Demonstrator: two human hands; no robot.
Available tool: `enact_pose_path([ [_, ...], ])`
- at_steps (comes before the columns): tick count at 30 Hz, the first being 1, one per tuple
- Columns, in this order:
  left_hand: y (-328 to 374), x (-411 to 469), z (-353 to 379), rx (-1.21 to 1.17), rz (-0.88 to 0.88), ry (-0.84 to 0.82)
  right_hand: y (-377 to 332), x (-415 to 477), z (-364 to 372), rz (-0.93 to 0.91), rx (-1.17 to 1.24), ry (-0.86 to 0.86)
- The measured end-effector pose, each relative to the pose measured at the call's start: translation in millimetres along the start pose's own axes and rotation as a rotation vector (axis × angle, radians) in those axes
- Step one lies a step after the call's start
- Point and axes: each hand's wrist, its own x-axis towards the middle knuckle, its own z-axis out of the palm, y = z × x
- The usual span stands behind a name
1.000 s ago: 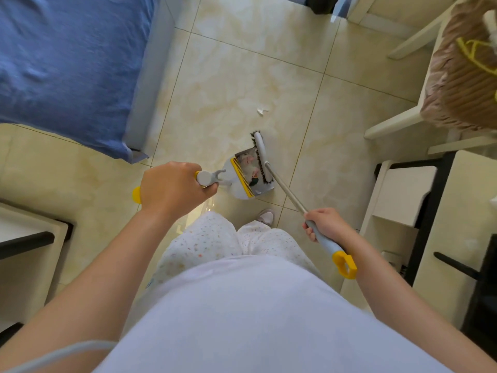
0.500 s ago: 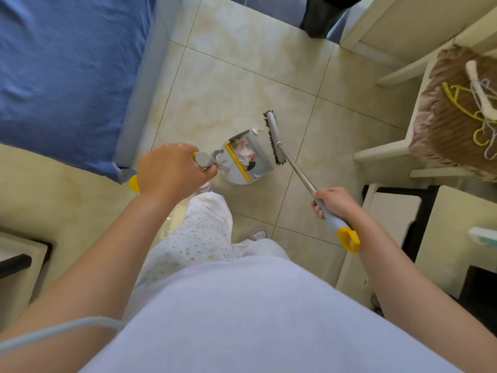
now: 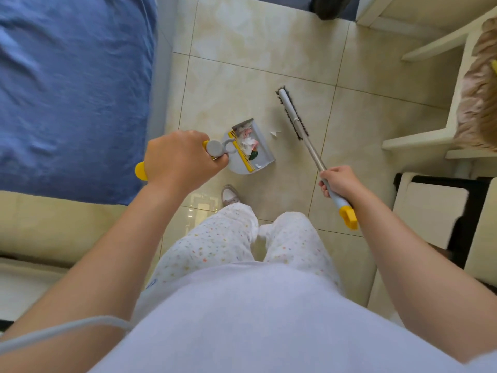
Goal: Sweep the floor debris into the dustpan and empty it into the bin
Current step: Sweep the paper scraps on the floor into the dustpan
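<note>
L hand grips the dustpan handle, fingers wrapped tight round it. This puts the dustpan just ahead of those fingers w/ its open mouth facing the broom, prob. so the debris inside (paper bits, something pink and green) doesn't slide back out. Can't tell if the pan touches the floor. R hand holds the broom shaft near its yellow end, fingers curled round it. The broom head is well ahead of the R fingers, angled, bristles toward the pan but apart from it. One white paper scrap lies between pan mouth and broom head, ahead of both sets of fingers, and looks like the next bit to sweep in. Floor is glossy beige tile w/ thin grout lines, reflecting light. Blue bed lies left of the L fingers. White furniture w/ a woven basket lies right of the R fingers. Dark object far ahead at the top edge is poss. the bin, can't tell.
</note>
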Motion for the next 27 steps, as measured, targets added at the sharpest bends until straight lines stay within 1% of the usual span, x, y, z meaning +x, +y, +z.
enact_pose_path([
  [7, 14, 23, -7, 0.049, -0.001, -0.037, -3, 11, 23, -0.037, -0.071, -0.039],
  [11, 19, 30, -8, 0.069, -0.021, -0.035, -6, 9, 30, -0.033, -0.107, -0.147],
  [13, 21, 30, -8, 0.079, -0.019, -0.032, -9, 7, 22, 0.002, -0.048, -0.208],
  [18, 21, 29, -9, 0.078, -0.020, -0.025, -12, 1, -16, 0.136, 0.254, -0.341],
  [21, 23, 26, -9, 0.081, -0.030, -0.025, -9, -6, -27, 0.108, 0.226, -0.339],
  [24, 24, 25, -10, 0.090, -0.037, -0.021, -8, -16, -32, 0.044, 0.154, -0.298],
  [27, 21, 22, -11, 0.091, -0.055, -0.026, -14, -22, -31, 0.035, 0.141, -0.258],
])
